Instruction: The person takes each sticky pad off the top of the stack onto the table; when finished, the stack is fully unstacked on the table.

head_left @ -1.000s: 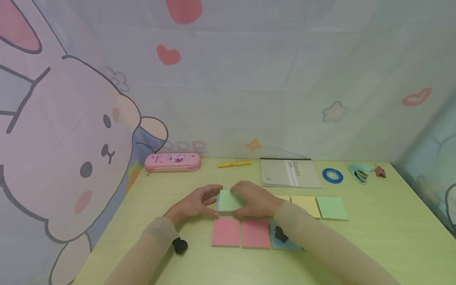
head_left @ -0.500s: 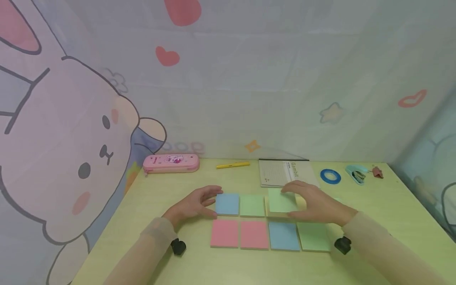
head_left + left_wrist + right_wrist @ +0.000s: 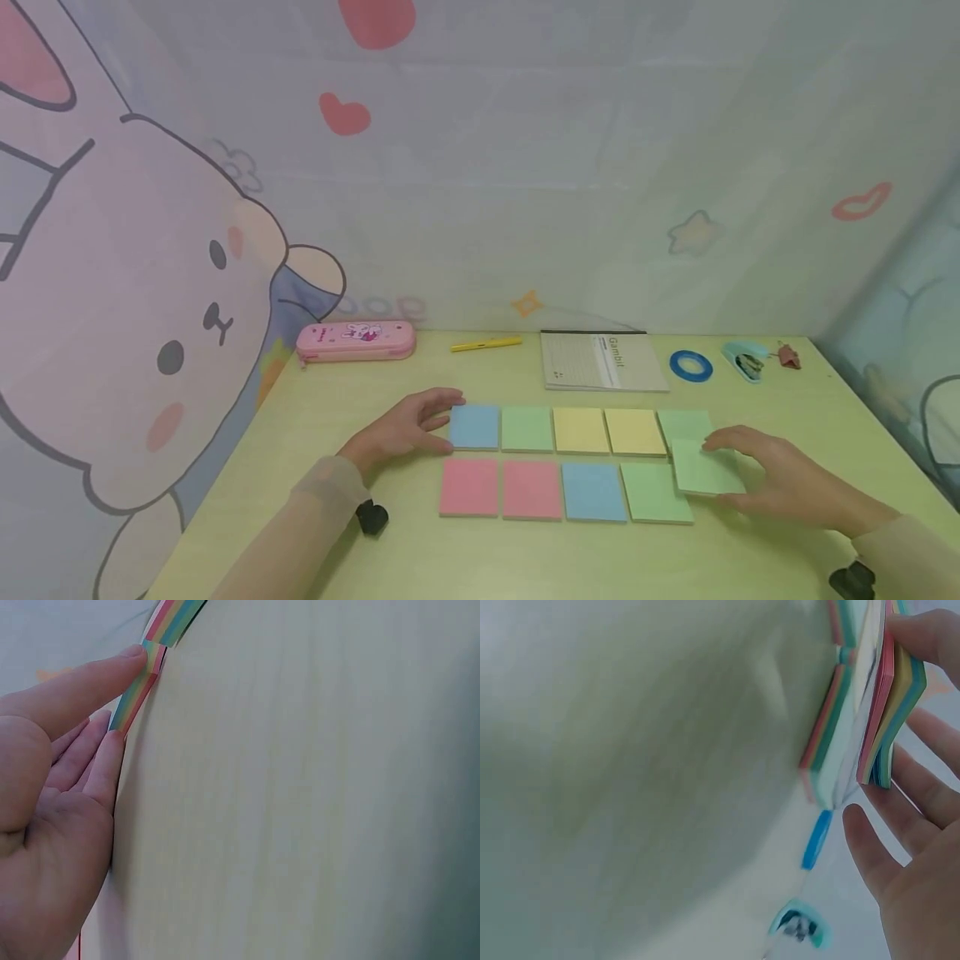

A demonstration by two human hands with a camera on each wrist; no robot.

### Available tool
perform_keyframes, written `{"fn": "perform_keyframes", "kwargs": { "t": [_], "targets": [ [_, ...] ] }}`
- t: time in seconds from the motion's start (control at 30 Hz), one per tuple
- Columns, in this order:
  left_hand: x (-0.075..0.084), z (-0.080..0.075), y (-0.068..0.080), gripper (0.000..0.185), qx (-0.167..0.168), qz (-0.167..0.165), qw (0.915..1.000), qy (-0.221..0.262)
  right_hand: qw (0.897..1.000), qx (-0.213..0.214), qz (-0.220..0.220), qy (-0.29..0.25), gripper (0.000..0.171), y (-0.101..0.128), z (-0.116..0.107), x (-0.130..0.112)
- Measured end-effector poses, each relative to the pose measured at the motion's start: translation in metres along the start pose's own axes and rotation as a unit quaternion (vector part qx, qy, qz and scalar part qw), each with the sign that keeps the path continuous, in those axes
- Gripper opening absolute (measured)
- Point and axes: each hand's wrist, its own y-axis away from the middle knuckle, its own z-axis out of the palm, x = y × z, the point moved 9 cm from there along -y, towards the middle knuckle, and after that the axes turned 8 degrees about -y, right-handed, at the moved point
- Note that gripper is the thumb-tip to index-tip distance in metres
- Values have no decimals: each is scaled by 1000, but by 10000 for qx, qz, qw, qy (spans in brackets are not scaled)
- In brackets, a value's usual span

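My right hand (image 3: 787, 479) pinches a pad of light green sticky notes (image 3: 705, 468) between thumb and fingers, at the right end of the front row. The held pad tilts slightly and overlaps the front edge of a green pad (image 3: 684, 423) behind it. In the right wrist view its layered pink, yellow and blue edges (image 3: 894, 705) show. My left hand (image 3: 405, 427) rests at the left end of the back row, its thumb and fingers spread around the left side of a blue sticky-note pad (image 3: 474, 427). In the left wrist view the thumb and a fingertip touch the striped pad edge (image 3: 135, 697).
Two yellow pads (image 3: 580, 430) and a green pad (image 3: 527, 429) fill the back row. Pink pads (image 3: 468, 487), a blue pad (image 3: 594, 492) and a green pad (image 3: 656, 493) line the front. Behind are a pencil case (image 3: 356, 342), yellow pen (image 3: 486, 344), notebook (image 3: 603, 361) and blue tape (image 3: 691, 366).
My right hand has lifted the green pad off the blue pad at the left and carried it rightward over the back row to the front row's right end. The left hand stays put.
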Motion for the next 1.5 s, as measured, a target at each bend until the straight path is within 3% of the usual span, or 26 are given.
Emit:
{"fn": "perform_keyframes", "kwargs": {
  "t": [0.2, 0.53, 0.83, 1.5],
  "targets": [
    [2, 1, 1, 90, 1, -35, 10000, -3, 9997, 166, -162, -38, 62, 23, -1, 10],
    [0, 0, 3, 89, 72, -108, 9999, -73, 9990, 242, -320, -186, 68, 39, 6, 21],
    [3, 0, 2, 89, 34, 7, 9999, -121, 9979, 282, -577, -124, 71, 35, 11, 13],
    [4, 1, 2, 89, -30, -6, 9999, -127, 9987, 172, -391, -266, 68, 34, 15, 14]
  ]
}}
